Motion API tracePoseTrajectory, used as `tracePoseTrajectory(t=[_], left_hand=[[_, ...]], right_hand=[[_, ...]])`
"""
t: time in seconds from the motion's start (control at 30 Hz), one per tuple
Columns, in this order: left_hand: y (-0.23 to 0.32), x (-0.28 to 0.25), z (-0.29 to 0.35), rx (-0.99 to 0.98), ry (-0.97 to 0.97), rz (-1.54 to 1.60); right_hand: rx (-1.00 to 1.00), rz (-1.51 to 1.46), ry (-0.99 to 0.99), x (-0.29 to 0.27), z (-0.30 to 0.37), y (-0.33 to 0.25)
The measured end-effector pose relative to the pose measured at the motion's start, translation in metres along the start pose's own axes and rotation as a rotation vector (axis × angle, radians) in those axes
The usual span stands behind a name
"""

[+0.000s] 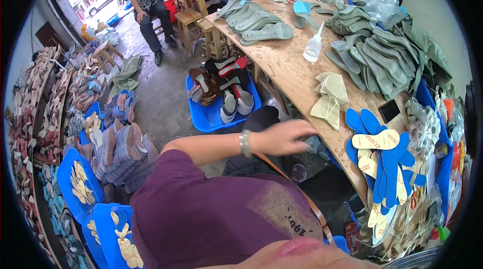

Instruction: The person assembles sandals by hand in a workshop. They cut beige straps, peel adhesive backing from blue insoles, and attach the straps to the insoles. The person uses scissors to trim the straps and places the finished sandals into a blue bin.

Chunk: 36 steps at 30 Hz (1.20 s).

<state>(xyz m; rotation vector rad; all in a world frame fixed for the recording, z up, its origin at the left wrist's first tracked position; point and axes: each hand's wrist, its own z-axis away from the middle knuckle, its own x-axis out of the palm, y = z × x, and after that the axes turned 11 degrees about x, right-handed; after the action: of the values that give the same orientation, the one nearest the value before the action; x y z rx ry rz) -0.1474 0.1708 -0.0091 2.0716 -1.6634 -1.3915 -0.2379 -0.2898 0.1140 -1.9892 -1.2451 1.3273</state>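
Note:
My left hand (286, 137) reaches rightward across my body to the near edge of the wooden table (282, 62). Its fingers are loosely stretched out and slightly blurred, with nothing seen in them. A bracelet (245, 143) circles that wrist. Just beyond the fingertips, tied bundles of cream pieces (329, 99) lie on the tabletop. To their right is a pile of blue insoles (387, 168), with a cream insole (375, 139) on top. A dark phone (389, 111) lies between this pile and stacked grey insoles (385, 62). My right hand is not in view.
A squeeze bottle (313, 47) stands on the table near another grey insole stack (256, 22). A blue basin (206, 118) of shoes sits on the floor. Two people sit and stand at the far side, near wooden stools (188, 20). Loaded shelves (45, 113) line the left.

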Motion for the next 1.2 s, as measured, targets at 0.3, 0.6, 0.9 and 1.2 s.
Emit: tracePoseTrajectory(t=[0.3, 0.6, 0.9, 1.2], left_hand=[[0.136, 0.043, -0.110, 0.450, -0.521, 0.801], [0.064, -0.068, -0.103, 0.201, 0.334, 1.187], [0.010, -0.159, -0.096, 0.020, 0.737, 0.593], [-0.021, -0.190, -0.087, -0.017, 0.863, 0.463]], right_hand=[[-0.153, -0.389, -0.193, 0.029, -0.005, -0.008], [0.463, -0.308, 0.473, -0.090, 0.057, 0.117], [0.715, -0.194, 0.780, -0.147, 0.131, 0.204], [0.793, -0.308, 0.648, -0.136, 0.145, 0.256]])
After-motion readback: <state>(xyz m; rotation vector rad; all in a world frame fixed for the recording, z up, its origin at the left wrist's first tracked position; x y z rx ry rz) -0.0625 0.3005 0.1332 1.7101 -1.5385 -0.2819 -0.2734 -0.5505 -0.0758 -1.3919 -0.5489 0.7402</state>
